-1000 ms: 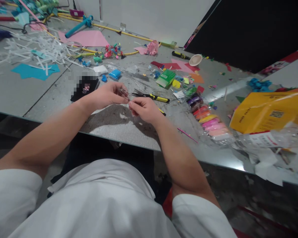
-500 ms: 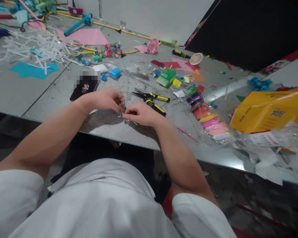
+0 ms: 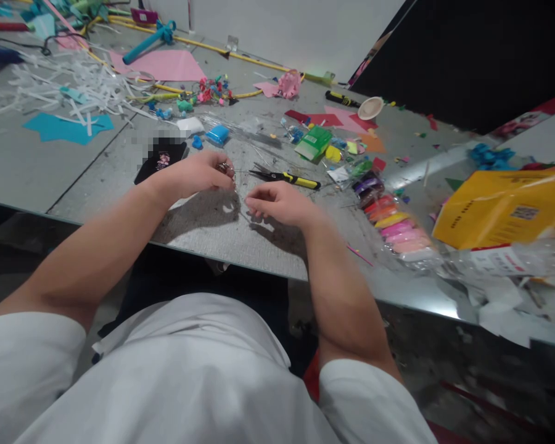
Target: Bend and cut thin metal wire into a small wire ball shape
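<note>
My left hand (image 3: 210,172) is curled over the grey table, its fingers closed on a thin, silvery wire-like piece (image 3: 235,190) that hangs toward the right. Just to the right, my right hand (image 3: 271,202) has its thumb and forefinger pressed together; whatever may be between them is too small to make out. Behind my right hand lie black-and-yellow pliers (image 3: 287,179), one handle partly covered by it. A dark phone (image 3: 160,159) rests beyond my left wrist.
A blue clay pack (image 3: 217,134) and a green packet (image 3: 313,143) lie behind the hands. Coloured clay packs (image 3: 398,228) and a yellow bag (image 3: 504,206) are at right. White paper strips (image 3: 81,86) spread at left. The table's front edge (image 3: 213,256) is near.
My hands have come apart: the right one has shifted right and now covers part of the pliers, while the left has stayed nearly in place. The view has shifted slightly.
</note>
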A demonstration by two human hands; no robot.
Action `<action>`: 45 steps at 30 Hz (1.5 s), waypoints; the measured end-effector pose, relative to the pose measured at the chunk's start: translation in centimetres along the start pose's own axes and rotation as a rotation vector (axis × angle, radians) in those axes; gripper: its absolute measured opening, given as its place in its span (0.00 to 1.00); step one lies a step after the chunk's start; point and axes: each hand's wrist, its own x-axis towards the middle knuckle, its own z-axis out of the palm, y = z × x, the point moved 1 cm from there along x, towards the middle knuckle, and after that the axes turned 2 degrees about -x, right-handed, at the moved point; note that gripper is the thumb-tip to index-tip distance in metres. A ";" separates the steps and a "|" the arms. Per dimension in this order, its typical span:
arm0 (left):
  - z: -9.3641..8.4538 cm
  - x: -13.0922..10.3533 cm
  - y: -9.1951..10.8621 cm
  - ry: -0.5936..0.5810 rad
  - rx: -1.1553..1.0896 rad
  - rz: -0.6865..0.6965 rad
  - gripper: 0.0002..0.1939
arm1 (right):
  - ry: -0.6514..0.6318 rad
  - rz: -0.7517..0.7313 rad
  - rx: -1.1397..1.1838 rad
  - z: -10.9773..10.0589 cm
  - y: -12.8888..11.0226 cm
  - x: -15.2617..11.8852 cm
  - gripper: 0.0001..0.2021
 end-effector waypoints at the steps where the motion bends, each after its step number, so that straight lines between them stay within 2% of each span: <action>1: 0.0 0.1 -0.1 0.033 -0.024 0.002 0.14 | 0.032 -0.012 -0.010 0.0 0.0 0.0 0.19; 6: 0.3 0.9 -1.0 0.177 -0.085 -0.032 0.18 | 0.319 -0.106 -0.090 0.4 0.0 0.1 0.18; 10: 0.3 1.3 -1.5 0.208 -0.109 -0.037 0.18 | 0.423 -0.173 -0.228 0.5 -0.1 0.1 0.10; 15: -0.1 1.5 -2.2 0.179 -0.091 0.000 0.18 | 0.436 -0.235 -0.357 0.2 -0.2 0.1 0.09; 20: -0.1 1.1 -1.7 0.156 -0.093 -0.008 0.19 | 0.410 -0.256 -0.392 0.0 -0.2 0.0 0.09; 26: 0.2 0.6 -0.9 0.190 -0.159 -0.018 0.12 | 0.408 -0.284 -0.398 -0.1 -0.3 0.0 0.10; 30: 0.0 0.2 -0.4 0.181 -0.076 0.028 0.11 | 0.389 -0.278 -0.404 -0.1 -0.3 0.0 0.10; 36: -0.4 -0.6 0.8 0.201 0.026 0.081 0.11 | 0.409 -0.230 -0.253 0.0 0.3 0.3 0.12; 45: -0.7 -0.3 0.5 0.197 -0.189 0.266 0.15 | 0.555 -0.375 -0.069 -0.9 0.6 -0.3 0.16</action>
